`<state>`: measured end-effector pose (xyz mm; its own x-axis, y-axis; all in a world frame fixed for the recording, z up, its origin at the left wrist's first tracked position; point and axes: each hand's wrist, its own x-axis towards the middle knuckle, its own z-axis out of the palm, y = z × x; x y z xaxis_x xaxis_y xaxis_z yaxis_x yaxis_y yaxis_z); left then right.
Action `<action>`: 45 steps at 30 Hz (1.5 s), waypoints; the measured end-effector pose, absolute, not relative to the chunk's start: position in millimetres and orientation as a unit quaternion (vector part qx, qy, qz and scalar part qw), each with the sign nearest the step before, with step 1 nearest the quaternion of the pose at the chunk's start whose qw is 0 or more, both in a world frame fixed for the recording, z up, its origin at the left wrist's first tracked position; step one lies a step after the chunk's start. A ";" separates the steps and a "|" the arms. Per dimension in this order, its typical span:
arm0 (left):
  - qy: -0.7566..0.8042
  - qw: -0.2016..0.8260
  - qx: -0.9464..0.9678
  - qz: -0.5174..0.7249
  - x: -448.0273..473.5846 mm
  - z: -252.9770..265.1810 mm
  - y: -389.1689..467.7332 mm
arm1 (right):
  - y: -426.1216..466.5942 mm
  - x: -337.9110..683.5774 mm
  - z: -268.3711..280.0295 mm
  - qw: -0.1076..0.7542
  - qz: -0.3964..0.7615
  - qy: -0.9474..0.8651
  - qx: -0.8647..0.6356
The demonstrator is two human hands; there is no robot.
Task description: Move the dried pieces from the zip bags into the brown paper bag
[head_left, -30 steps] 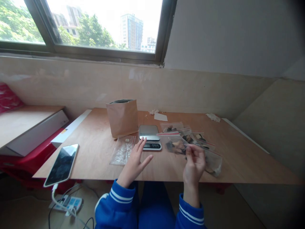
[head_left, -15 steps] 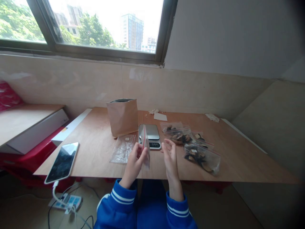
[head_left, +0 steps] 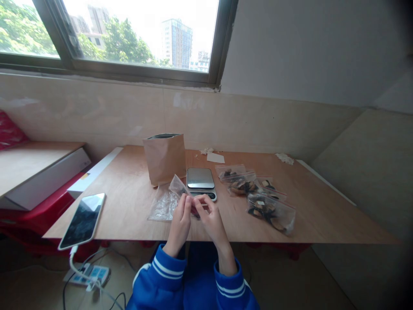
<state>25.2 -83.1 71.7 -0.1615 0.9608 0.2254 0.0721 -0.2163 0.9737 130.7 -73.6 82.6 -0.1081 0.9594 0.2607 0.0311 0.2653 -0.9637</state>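
At the near edge of the bench point(head_left: 135, 202), both hands meet over a small clear zip bag point(head_left: 179, 188). The left hand point(head_left: 181, 219) and right hand point(head_left: 209, 218) each pinch the bag's lower end between fingertips, so each grip is closed on it; the bag rises tilted toward 11 o'clock from the hands. A red strip shows between the fingers, apparently the bag's seal. Whether the bag holds anything cannot be told.

Just at 10 o'clock from the hands, a stack of empty clear bags point(head_left: 163, 204) lies flat on the bench. At 12 o'clock stands a digital kitchen scale point(head_left: 201, 181) with a bare platform. Beyond the stack, a brown paper pouch point(head_left: 165, 158) stands upright with its top open. At 2 to 3 o'clock lie several filled zip bags point(head_left: 258, 198) of dark and pale pieces, overlapping one another.

Judged from this layout: several bags are already filled and laid aside at right; the bag in hand appears not yet filled or weighed, and a supply of empties remains.

A smartphone point(head_left: 82, 220) lies at 9 o'clock, near the bench's left corner, with a white cable running to a power strip point(head_left: 86, 273) on the floor. Paper scraps point(head_left: 215, 157) lie near the far edge.
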 end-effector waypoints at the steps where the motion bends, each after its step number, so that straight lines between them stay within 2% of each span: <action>1: 0.498 0.379 0.525 0.577 24.7 71.3 -83.3 | -73.4 130.7 82.5 0.525 0.443 -0.600 -0.409; 10: 0.501 0.365 0.553 0.557 20.1 72.8 -81.9 | -73.2 133.6 80.4 0.511 0.456 -0.609 -0.400; 17: 0.503 0.323 0.602 0.530 21.0 74.1 -82.7 | -75.5 127.9 83.0 0.543 0.426 -0.579 -0.434; 19: 0.511 0.312 0.609 0.520 19.2 75.5 -83.5 | -72.8 131.3 79.5 0.568 0.391 -0.547 -0.474; 22: 0.540 0.280 0.592 0.528 13.4 78.3 -83.4 | -64.0 147.6 69.0 0.651 0.300 -0.448 -0.535; 25: 0.553 0.264 0.589 0.527 8.3 79.5 -81.8 | -56.5 165.1 60.0 0.694 0.294 -0.384 -0.534; 30: 0.518 0.329 0.555 0.562 8.7 68.0 -75.8 | -59.5 162.9 65.1 0.695 0.320 -0.412 -0.495; 34: 0.510 0.393 0.456 0.614 11.4 47.5 -65.1 | -65.0 146.3 75.8 0.699 0.387 -0.399 -0.450; 40: 0.346 0.663 0.276 0.604 17.3 35.9 -57.3 | -64.1 122.1 73.4 0.651 0.456 -0.425 -0.432; 42: 0.331 0.670 0.255 0.613 14.2 37.8 -54.5 | -65.5 116.2 74.1 0.643 0.404 -0.463 -0.456; 45: 0.372 0.614 0.249 0.650 2.4 37.7 -42.4 | -71.0 111.3 84.5 0.662 0.225 -0.524 -0.486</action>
